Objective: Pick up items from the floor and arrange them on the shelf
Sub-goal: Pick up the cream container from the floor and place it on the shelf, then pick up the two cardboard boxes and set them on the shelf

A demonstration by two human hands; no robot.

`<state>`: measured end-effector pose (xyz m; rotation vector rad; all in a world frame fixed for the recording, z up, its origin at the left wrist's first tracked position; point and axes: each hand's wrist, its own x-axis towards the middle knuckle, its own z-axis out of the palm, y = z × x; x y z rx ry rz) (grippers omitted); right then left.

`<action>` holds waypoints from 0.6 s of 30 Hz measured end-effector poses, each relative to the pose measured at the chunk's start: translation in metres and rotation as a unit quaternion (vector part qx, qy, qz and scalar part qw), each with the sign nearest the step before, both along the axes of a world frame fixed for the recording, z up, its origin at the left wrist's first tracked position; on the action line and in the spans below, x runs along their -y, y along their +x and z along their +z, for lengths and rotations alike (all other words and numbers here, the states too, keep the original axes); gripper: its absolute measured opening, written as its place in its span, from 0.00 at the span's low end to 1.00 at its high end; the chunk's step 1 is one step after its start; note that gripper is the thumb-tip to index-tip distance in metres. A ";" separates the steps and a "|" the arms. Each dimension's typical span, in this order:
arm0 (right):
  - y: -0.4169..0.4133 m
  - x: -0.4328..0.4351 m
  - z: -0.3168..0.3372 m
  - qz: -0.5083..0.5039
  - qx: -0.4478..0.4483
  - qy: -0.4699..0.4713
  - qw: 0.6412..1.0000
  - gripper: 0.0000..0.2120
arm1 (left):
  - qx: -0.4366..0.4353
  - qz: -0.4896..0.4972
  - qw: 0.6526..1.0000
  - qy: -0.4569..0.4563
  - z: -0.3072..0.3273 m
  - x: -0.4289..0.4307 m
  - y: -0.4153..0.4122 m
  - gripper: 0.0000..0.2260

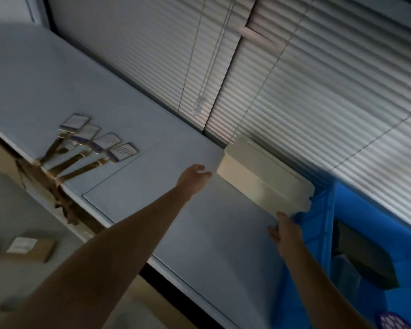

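Shelf (199, 233), back edge: stiff, probably light box (263, 176); left hand (195, 176) open at one end, right hand (284, 230) gripping the other.

Two bare forearms, sleeveless, hands (195, 176) ungloved.

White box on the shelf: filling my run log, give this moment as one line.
white box on shelf | left hand at end | right hand at corner | beside blue crate

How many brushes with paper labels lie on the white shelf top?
4, side by side at the left of the shelf top: brushes at. Handles overhang the front edge. None seems hidden.
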<state>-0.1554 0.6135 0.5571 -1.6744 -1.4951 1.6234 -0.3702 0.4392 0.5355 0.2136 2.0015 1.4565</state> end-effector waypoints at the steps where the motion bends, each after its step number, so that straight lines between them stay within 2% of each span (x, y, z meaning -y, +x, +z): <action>1: -0.001 0.020 0.000 0.042 0.030 0.017 0.999 0.13 | 0.005 0.004 1.000 -0.005 -0.003 0.029 0.008 0.20; 4: -0.009 0.103 -0.003 0.202 0.065 0.054 0.976 0.07 | -0.005 0.044 0.998 -0.033 -0.018 0.127 0.041 0.12; 7: -0.018 0.200 -0.018 0.365 0.045 0.106 0.924 0.05 | -0.001 0.114 0.991 -0.063 -0.047 0.240 0.082 0.05; 9: -0.027 0.266 -0.035 0.461 0.060 0.116 0.878 0.04 | 0.033 0.175 0.979 -0.098 -0.076 0.319 0.108 0.06; 13: -0.054 0.394 -0.086 0.618 0.117 0.110 0.769 0.07 | 0.191 0.267 0.929 -0.169 -0.136 0.478 0.148 0.04; 18: -0.094 0.525 -0.180 0.719 0.222 0.048 0.657 0.08 | 0.275 0.330 0.863 -0.266 -0.197 0.634 0.174 0.08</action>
